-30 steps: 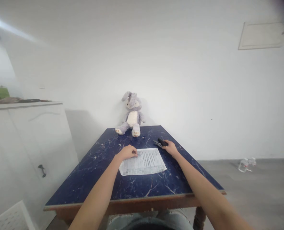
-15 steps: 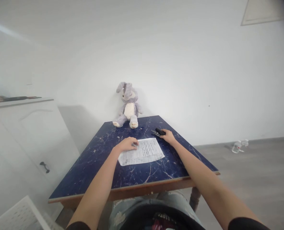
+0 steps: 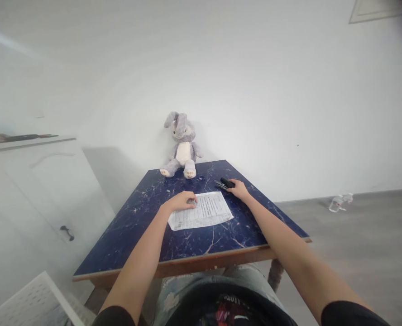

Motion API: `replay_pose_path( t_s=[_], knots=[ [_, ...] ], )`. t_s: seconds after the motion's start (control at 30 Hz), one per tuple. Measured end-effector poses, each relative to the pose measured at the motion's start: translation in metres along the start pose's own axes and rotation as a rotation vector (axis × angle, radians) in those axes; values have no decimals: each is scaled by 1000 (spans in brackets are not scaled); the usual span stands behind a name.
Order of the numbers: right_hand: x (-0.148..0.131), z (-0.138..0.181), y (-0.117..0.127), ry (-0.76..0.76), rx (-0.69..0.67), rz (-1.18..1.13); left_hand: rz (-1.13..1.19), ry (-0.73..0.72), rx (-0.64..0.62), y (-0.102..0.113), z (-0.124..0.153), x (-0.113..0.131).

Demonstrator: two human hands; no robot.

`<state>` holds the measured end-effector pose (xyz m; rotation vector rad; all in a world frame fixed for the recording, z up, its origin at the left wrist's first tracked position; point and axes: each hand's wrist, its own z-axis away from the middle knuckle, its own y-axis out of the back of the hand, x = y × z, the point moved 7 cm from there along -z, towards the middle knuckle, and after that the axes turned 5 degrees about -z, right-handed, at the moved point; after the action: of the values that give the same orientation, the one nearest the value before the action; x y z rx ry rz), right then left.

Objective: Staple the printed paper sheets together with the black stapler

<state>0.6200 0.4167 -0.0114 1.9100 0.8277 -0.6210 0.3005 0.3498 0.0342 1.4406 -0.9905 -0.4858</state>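
Note:
A printed sheet of paper lies flat on the blue marble-patterned table. My left hand rests on its upper left part, thumb and fingers curved with a gap between them. A small grey patch shows in that gap; whether it is shadow or an object I cannot tell. Just beyond the paper's upper right corner, my right hand grips a black stapler at its near end. The stapler's black top and metal lower arm point away to the left, apart from each other.
A grey plush rabbit sits at the table's far edge against the white wall. To the left are a white cabinet and a white perforated basket. Clear plastic bottles stand on the floor at right.
The view has tilted slightly, so the table and toy appear a little higher. Both hands stay in nearly the same places, on the paper and the stapler.

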Motion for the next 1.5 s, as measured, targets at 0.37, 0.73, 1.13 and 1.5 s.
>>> replay_pose_path(
  t_s=[0.37,0.73,1.13,1.5],
  knots=[
    [2,-1,-1,-6,-2,6,26,66,-8,1,1,0],
    [6,-2,-2,-3,-7,-3,-11,58,-8,2,1,2],
    [4,-1,-1,-1,1,1,-49,104,-32,4,3,5],
    [2,-1,-1,-1,-3,2,-80,87,-28,5,3,7]
  ],
)
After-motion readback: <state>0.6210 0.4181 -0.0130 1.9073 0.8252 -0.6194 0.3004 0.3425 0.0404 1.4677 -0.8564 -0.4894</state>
